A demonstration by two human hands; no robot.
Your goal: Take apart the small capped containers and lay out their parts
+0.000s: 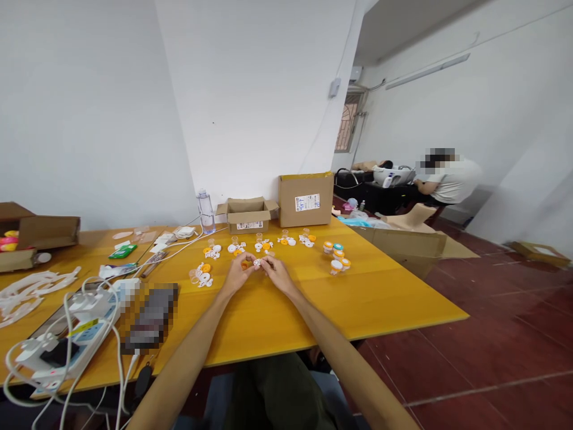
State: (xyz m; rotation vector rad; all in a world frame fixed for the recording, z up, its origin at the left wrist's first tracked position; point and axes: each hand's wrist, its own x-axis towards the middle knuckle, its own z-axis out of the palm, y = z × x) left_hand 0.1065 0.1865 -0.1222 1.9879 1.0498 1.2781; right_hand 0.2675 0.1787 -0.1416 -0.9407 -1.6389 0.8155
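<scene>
My left hand (238, 275) and my right hand (278, 276) meet over the middle of the table. Both are closed, fingertips pinching a small white piece with dark dots or holes (257, 263) between them. Something orange (245, 264) shows at the fingers of my left hand; I cannot tell whether it is held or lies behind. Around my hands sit little groups of transparent cups, orange rings and white perforated parts, such as the white parts (205, 278) to the left. To the right stand several small jars with orange, white and teal lids (336, 264).
An open small carton (248, 222) and a taller box (306, 202) stand by the wall, beside a water bottle (206, 212). Power strips (83, 340) with tangled white cables and a blurred dark device (152, 316) occupy the left. A person (454, 179) sits at the far right.
</scene>
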